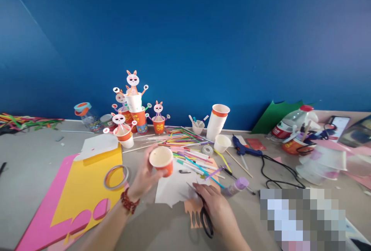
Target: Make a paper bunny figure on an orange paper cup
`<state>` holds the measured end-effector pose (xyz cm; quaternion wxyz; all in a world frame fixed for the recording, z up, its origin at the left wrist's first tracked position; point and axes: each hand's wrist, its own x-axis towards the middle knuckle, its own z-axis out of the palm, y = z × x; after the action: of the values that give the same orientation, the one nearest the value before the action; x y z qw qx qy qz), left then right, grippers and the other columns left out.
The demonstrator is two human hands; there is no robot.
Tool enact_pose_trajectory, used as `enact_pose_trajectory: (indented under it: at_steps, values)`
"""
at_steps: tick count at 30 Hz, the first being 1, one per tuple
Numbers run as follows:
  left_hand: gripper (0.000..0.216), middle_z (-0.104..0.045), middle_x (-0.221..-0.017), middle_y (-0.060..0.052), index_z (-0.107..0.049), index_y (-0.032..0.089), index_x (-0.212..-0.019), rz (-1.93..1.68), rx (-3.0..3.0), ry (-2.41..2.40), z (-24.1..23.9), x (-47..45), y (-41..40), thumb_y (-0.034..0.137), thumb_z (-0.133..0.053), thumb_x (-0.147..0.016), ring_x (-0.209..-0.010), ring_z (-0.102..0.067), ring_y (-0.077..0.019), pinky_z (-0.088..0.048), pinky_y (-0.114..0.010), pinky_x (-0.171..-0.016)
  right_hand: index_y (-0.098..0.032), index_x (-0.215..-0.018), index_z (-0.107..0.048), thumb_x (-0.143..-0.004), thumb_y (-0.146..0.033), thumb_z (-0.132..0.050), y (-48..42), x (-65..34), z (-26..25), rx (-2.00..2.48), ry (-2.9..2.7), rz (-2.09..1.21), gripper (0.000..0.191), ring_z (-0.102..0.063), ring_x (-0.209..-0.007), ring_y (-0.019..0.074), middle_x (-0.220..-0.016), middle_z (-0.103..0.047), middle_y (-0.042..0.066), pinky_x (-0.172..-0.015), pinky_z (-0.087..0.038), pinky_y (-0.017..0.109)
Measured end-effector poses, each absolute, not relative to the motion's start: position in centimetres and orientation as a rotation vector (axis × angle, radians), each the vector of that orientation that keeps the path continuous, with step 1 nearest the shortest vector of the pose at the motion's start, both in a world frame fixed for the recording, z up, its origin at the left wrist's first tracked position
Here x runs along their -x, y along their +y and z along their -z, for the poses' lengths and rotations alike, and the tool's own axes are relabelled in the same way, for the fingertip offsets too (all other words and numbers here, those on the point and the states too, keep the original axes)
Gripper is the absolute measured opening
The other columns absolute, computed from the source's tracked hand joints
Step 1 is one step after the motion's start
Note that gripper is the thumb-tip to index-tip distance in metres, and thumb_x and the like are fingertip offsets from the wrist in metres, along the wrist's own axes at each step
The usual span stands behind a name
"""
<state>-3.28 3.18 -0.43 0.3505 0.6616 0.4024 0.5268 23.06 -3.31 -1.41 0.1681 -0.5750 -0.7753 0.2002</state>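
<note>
My left hand (144, 177) is closed around an orange paper cup (161, 161) with a white inside, held a little above the table. A red bead bracelet (128, 201) circles that wrist. My right hand (216, 206) grips black-handled scissors (204, 211), blades pointing up-left over a white paper sheet (174, 189). An orange cut-out shape (193, 212) lies under that hand. Coloured straws and pens (189, 154) spread just beyond both hands.
Yellow and pink foam sheets (84, 189) with a tape roll (116, 177) lie left. Bunny paper-cup figures (133, 116) stand at the back, beside stacked cups (216, 121). A blue glue gun (243, 148), its black cord, a purple glue stick (236, 186) and clutter fill the right.
</note>
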Motion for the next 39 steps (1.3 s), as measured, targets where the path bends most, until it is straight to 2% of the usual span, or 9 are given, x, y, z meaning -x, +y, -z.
enact_pose_trajectory:
  at_steps: [2,6,9,18,24,28,32,36,39]
  values:
    - [0.081,-0.039,-0.146,-0.014,-0.02,0.028,-0.149,-1.43,-1.598,1.126,-0.7,4.6,3.8,0.035,-0.068,-0.083,-0.132,-0.047,-0.0304,-0.044,-0.046,-0.108,-0.019,-0.125,-0.066,-0.083,-0.007,-0.046,-3.3,-22.8,1.3,1.616,-2.268,-0.575,0.048,-0.063,-0.11,0.028,-0.119,-0.07,0.012,-0.094,-0.05,0.037]
    - [0.076,-0.037,-0.149,-0.012,-0.025,0.028,-0.147,-1.339,-1.703,1.237,-1.0,6.6,4.5,0.034,-0.067,-0.083,-0.135,-0.044,-0.0292,-0.042,-0.046,-0.11,-0.021,-0.126,-0.066,-0.079,-0.003,-0.042,-3.4,-22.8,1.3,1.586,-2.327,-0.584,0.056,-0.061,-0.11,0.0256,-0.124,-0.068,0.01,-0.096,-0.048,0.037]
    - [0.067,-0.043,-0.145,-0.012,-0.031,0.027,-0.144,-1.198,-1.868,1.297,0.3,7.3,5.1,0.032,-0.063,-0.085,-0.132,-0.047,-0.0283,-0.04,-0.047,-0.11,-0.02,-0.131,-0.062,-0.077,-0.002,-0.04,-3.9,-23.2,1.1,1.615,-2.338,-0.622,0.06,-0.058,-0.114,0.0253,-0.129,-0.065,0.009,-0.098,-0.047,0.036]
    - [0.065,-0.046,-0.14,-0.016,-0.034,0.021,-0.14,-1.301,-2.047,1.597,4.1,10.1,7.4,0.041,-0.063,-0.085,-0.13,-0.047,-0.0333,-0.038,-0.055,-0.109,-0.019,-0.129,-0.064,-0.077,-0.003,-0.04,-5.0,-24.4,0.1,1.659,-2.316,-0.669,0.059,-0.055,-0.115,0.0248,-0.129,-0.065,0.007,-0.101,-0.043,0.034]
    - [0.093,-0.033,-0.15,-0.019,-0.012,0.021,-0.152,-1.29,-2.026,1.675,5.3,10.1,7.4,0.045,-0.067,-0.081,-0.134,-0.044,-0.0368,-0.041,-0.055,-0.107,-0.021,-0.128,-0.063,-0.078,-0.003,-0.042,-5.4,-24.4,-0.2,1.651,-2.266,-0.689,0.058,-0.056,-0.112,0.0233,-0.126,-0.066,0.006,-0.098,-0.045,0.032]
    - [0.102,-0.032,-0.151,-0.021,-0.007,0.019,-0.153,-1.279,-2.073,1.648,4.7,9.8,7.2,0.046,-0.071,-0.079,-0.136,-0.041,-0.0383,-0.038,-0.058,-0.109,-0.021,-0.13,-0.061,-0.076,-0.003,-0.043,-6.1,-24.8,-0.3,1.589,-2.274,-0.682,0.06,-0.058,-0.112,0.0225,-0.127,-0.065,0.006,-0.096,-0.046,0.031]
    - [0.093,-0.035,-0.15,-0.019,-0.017,0.019,-0.152,-1.398,-2.167,1.622,3.1,9.3,6.5,0.042,-0.071,-0.08,-0.139,-0.036,-0.0381,-0.035,-0.06,-0.111,-0.022,-0.132,-0.06,-0.073,-0.002,-0.042,-7.1,-25.9,0.4,1.636,-2.236,-0.667,0.065,-0.061,-0.113,0.0217,-0.129,-0.065,0.006,-0.096,-0.048,0.03]
    - [0.078,-0.037,-0.149,-0.015,-0.027,0.024,-0.149,-1.604,-2.334,1.559,0.8,8.3,4.7,0.03,-0.068,-0.083,-0.141,-0.033,-0.0359,-0.032,-0.058,-0.115,-0.025,-0.133,-0.06,-0.066,0.0,-0.041,-8.0,-27.6,1.0,1.751,-2.198,-0.638,0.074,-0.062,-0.114,0.0214,-0.128,-0.066,0.004,-0.097,-0.049,0.031]
    - [0.062,-0.038,-0.148,-0.012,-0.04,0.028,-0.142,-1.449,-2.473,1.492,-0.1,7.2,3.2,0.023,-0.065,-0.085,-0.139,-0.037,-0.0349,-0.032,-0.057,-0.115,-0.026,-0.131,-0.062,-0.064,0.001,-0.041,-8.1,-28.9,1.0,1.806,-2.2,-0.591,0.075,-0.061,-0.116,0.0223,-0.13,-0.065,0.004,-0.098,-0.05,0.032]
